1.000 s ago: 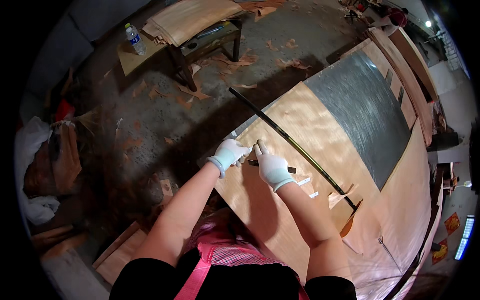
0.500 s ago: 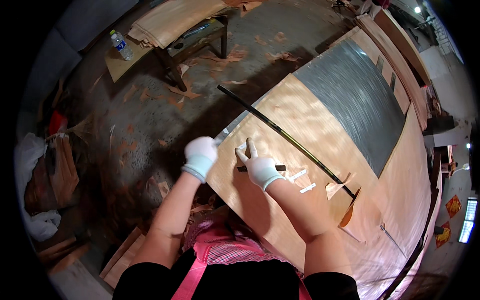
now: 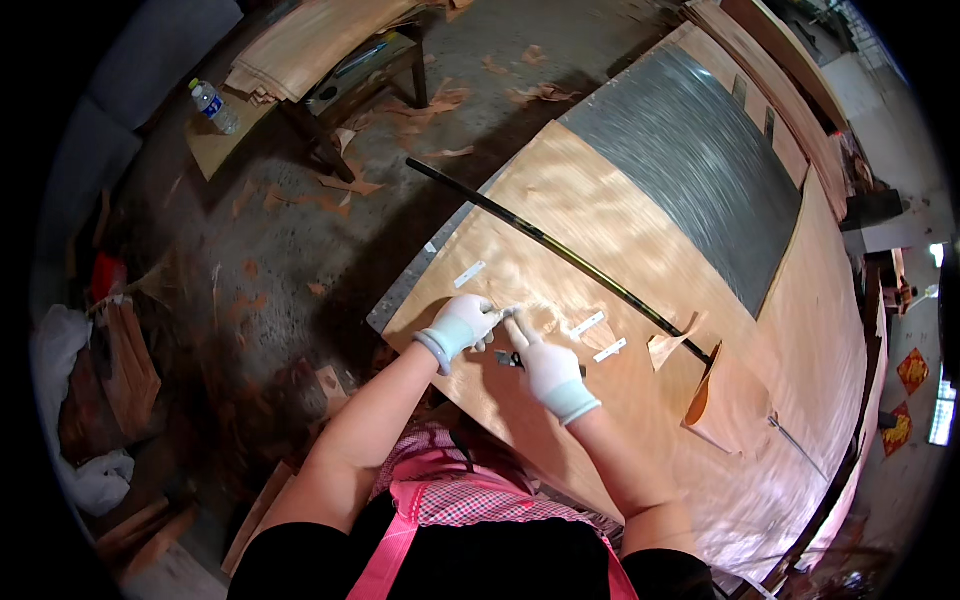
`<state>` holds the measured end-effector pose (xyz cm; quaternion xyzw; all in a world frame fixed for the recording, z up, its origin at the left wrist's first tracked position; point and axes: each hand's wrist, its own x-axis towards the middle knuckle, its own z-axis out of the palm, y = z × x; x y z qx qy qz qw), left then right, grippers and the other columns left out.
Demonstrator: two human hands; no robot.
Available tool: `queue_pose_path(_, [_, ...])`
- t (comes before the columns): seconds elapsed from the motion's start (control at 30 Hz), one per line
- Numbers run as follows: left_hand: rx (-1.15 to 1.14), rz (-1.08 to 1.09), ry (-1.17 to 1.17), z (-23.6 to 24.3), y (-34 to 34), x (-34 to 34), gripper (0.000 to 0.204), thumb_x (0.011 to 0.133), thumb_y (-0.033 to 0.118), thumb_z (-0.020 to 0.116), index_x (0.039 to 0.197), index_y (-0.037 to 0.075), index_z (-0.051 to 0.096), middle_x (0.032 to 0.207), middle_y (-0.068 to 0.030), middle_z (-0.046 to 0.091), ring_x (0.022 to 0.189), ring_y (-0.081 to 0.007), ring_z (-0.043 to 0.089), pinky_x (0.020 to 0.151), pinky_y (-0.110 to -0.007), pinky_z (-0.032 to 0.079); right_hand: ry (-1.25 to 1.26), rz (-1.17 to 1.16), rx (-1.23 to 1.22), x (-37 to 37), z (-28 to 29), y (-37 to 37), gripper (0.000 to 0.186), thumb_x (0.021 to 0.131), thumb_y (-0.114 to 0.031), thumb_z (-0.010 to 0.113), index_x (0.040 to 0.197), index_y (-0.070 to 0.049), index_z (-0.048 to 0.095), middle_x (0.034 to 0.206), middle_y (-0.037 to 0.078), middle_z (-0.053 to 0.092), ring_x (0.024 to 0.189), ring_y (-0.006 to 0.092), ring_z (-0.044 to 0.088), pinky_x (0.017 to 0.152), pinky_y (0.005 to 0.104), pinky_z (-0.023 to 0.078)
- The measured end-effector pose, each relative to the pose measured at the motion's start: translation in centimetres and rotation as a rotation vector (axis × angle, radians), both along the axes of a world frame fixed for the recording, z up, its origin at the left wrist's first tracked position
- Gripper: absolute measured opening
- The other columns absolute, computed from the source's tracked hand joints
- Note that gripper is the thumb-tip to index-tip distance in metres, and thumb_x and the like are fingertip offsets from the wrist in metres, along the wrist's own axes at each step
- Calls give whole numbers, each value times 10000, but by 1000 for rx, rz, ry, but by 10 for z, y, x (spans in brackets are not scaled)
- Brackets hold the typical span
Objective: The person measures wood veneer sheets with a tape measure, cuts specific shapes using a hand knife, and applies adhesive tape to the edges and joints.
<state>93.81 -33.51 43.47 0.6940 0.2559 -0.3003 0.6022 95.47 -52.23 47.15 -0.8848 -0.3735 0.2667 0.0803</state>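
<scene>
My gloved left hand [image 3: 462, 325] has its fingers curled together at a small pale piece I cannot make out, on the pale veneer sheet [image 3: 540, 190]. My right hand [image 3: 550, 375] meets it with index and middle fingers extended, the others curled round a dark knife-like tool [image 3: 508, 358], mostly hidden by the hand. A short white strip [image 3: 470, 273] lies up and left of my hands, and two more [image 3: 586, 324] lie to their right. A long dark rod [image 3: 540, 236] lies across the sheet, its lower end by a curled veneer offcut [image 3: 705, 400].
A dark metal plate [image 3: 690, 150] covers the far part of the bench, beside long boards [image 3: 770, 70]. A low table [image 3: 215, 150] at upper left holds stacked veneer [image 3: 310, 45] and a bottle [image 3: 213, 108]. Offcuts litter the floor. A thin metal tool [image 3: 797, 445] lies at right.
My left hand has moved right to meet my right hand. My right hand and dark tool have shifted toward me across the sheet, uncovering a white strip. The view has shifted slightly.
</scene>
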Motion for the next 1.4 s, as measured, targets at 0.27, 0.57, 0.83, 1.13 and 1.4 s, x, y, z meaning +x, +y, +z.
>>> queue_pose_path(0.27, [838,-541,-95,-5,25,-13,536,852,577,593,867,63,748,892,-195,704,849,-384,678,746,-481,531,-24,45,-162,-5,-16,25,740,861,-52,517,1538,-227,275,1620,200,117,799,337,713,665,458,566])
queue_pose_path(0.57, [517,30,-466,0,15,-55,224,902,115,584,1073,12,685,755,-137,685,695,-241,670,641,-357,517,69,-129,248,-33,18,-25,673,832,-123,590,1458,-289,402,1518,320,261,790,420,685,692,475,564])
queue_pose_path(0.83, [387,-309,-1126,26,-180,-5,360,850,49,600,1208,12,614,1070,-168,661,999,-336,627,929,-437,483,-15,-625,374,-169,-1,-185,695,811,-96,566,1473,-232,404,1544,191,326,963,382,662,761,456,557])
queue_pose_path(1.13, [569,-847,-1383,50,-417,-3,822,774,384,730,1443,37,401,1456,-215,428,1387,-367,353,1174,-484,223,-87,-1201,431,-303,-4,-306,685,780,-64,545,1447,-193,455,1529,135,380,1071,377,624,852,425,537])
queue_pose_path(1.4, [852,-947,-1205,25,-492,49,160,871,206,577,887,117,710,894,-160,696,876,-359,659,785,-480,515,-124,-1310,404,-421,-8,-446,667,791,-103,552,1443,-212,459,1519,95,407,974,366,660,797,440,550])
